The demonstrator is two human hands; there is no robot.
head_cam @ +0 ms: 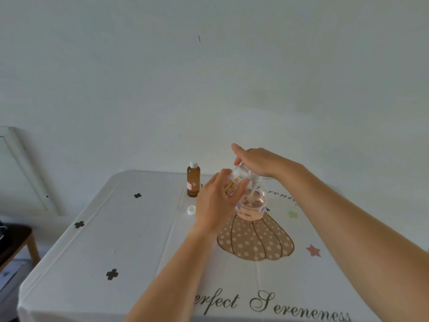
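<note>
Table (pixel 116 228), white printed cloth: all items borne.
Pump bottle (pixel 251 205), pink liquid, at centre.
Amber bottle (pixel 193 181), capped, at ten o'clock of it.
Right hand (pixel 257 161): fingers straight, pump head pressed, nothing gripped.
Left hand (pixel 216 205): curled round small clear bottle (pixel 236 178), held tilted at the spout.
White cap (pixel 191 209), loose, at nine o'clock.
Risk: liquid may be spilled onto the cloth if the mouth is misaligned.

Left hand (pixel 218 205) curled, right hand (pixel 257 161) flat

Showing clear, glossy plastic in the pump bottle (pixel 251 205) and small bottle (pixel 238 175) — looking matt and lightly creased across the cloth tablecloth (pixel 120 233).
</note>
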